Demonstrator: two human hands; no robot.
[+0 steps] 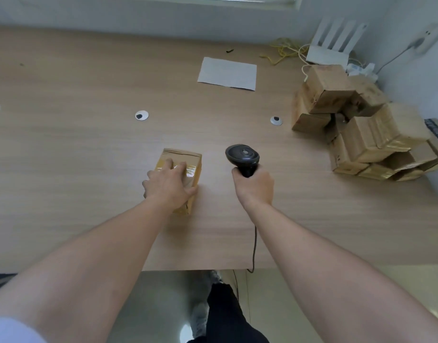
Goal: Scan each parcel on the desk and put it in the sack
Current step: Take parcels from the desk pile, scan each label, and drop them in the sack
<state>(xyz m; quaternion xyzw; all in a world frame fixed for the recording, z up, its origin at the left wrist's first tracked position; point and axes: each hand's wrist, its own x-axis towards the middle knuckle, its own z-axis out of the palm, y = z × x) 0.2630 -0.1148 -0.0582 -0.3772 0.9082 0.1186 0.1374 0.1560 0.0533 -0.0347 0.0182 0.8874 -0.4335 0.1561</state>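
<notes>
Scanning step: left hand (169, 185) grips small brown taped cardboard parcel (185, 169), right hand (253, 185) clutches black handheld scanner (242, 156) (label hidden); next, aim it.

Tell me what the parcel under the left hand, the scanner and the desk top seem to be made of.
Parcel: brown cardboard, matte, bound with glossy clear or tan tape that catches the light.
Scanner: black moulded plastic by the look, smooth with a slight sheen.
Desk top: pale wood-grain surface, matte; probably laminate rather than solid wood, though the view cannot settle it.
</notes>
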